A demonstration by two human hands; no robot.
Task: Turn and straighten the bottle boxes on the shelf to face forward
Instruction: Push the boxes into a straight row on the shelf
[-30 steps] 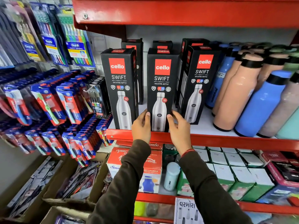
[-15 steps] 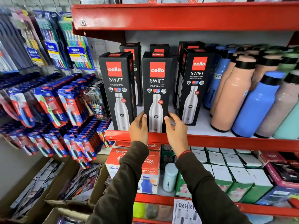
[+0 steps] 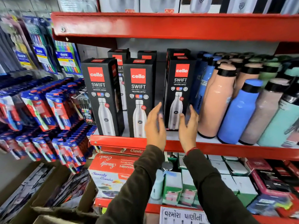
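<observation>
Right-hand Cello Swift box (image 3: 178,92) upright, long axis vertical, between both hands. Left hand (image 3: 155,125) spread, just left; right hand (image 3: 188,125) spread, nearer, contact unclear.

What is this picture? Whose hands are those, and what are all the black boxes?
A person wears a camera on their head, so you see what they see: a shop shelf with a red metal edge. On it stand three tall black cardboard bottle boxes: left, middle and right, with more behind. Beside them are loose bottles, like a peach plastic bottle and a blue bottle. The left hand and right hand are open on either side of the right box, holding nothing. Motion blur hides whether they touch it.
</observation>
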